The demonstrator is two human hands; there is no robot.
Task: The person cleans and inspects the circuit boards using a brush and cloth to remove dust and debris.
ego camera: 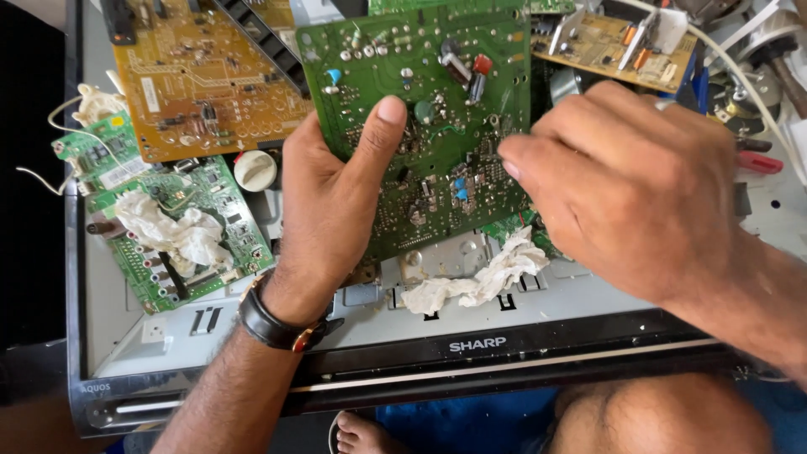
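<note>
My left hand [336, 197] grips a large green circuit board [445, 92] at its lower left edge, thumb pressed on its face, and holds it tilted above an opened flat device. Small components stud the board: blue and red capacitors, a dark green disc. My right hand [626, 181] is at the board's right edge, fingers curled against it; whether it pinches something small is hidden. A dark watch sits on my left wrist.
An orange-brown circuit board [197, 76] lies at the upper left. A smaller green board [210, 252] with crumpled white tissue [172, 231] lies left. More tissue [471, 282] rests on the grey metal chassis [588, 298]. Red-handled pliers [756, 160] and cables sit right.
</note>
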